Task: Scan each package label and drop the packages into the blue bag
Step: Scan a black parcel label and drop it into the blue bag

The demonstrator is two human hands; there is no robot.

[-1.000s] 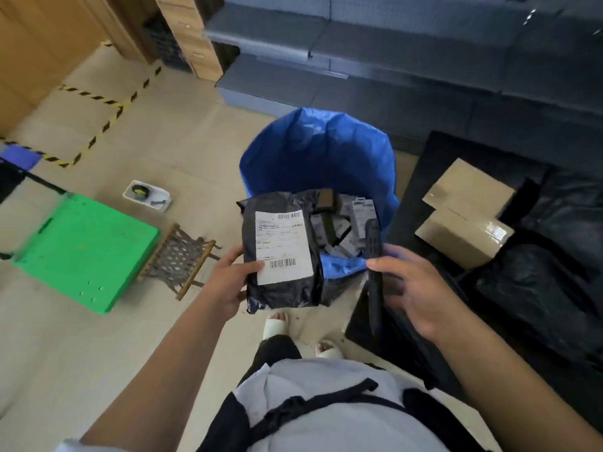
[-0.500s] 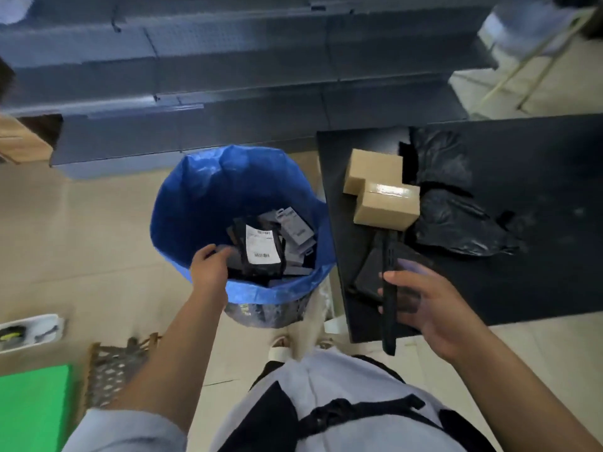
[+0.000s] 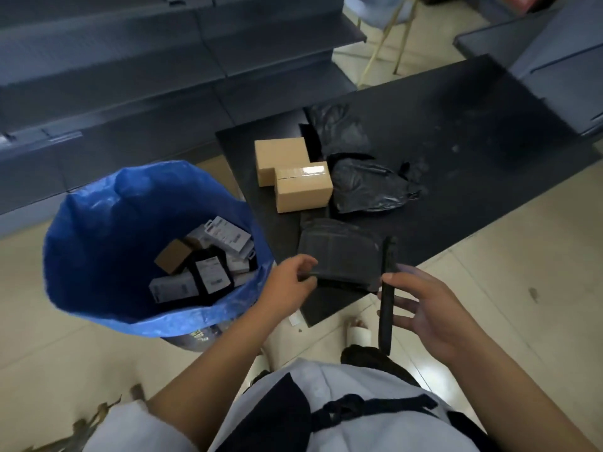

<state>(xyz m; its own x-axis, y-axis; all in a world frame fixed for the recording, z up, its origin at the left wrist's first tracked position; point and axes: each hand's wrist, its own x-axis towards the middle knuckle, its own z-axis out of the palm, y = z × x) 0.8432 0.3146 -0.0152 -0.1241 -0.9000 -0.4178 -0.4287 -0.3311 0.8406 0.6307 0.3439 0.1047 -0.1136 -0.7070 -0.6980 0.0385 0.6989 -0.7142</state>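
At the table (image 3: 440, 132) edge beside the bag (image 3: 98, 223), the left hand (image 3: 287, 285) pinches a black package (image 3: 339, 256); the right hand (image 3: 427, 308) grips a scanner (image 3: 387, 288).

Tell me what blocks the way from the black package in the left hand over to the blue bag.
Nothing visible does. The left hand pinches the flat black package at the table edge, right beside the blue bag. The bag's mouth is open, with room above the packages already inside.
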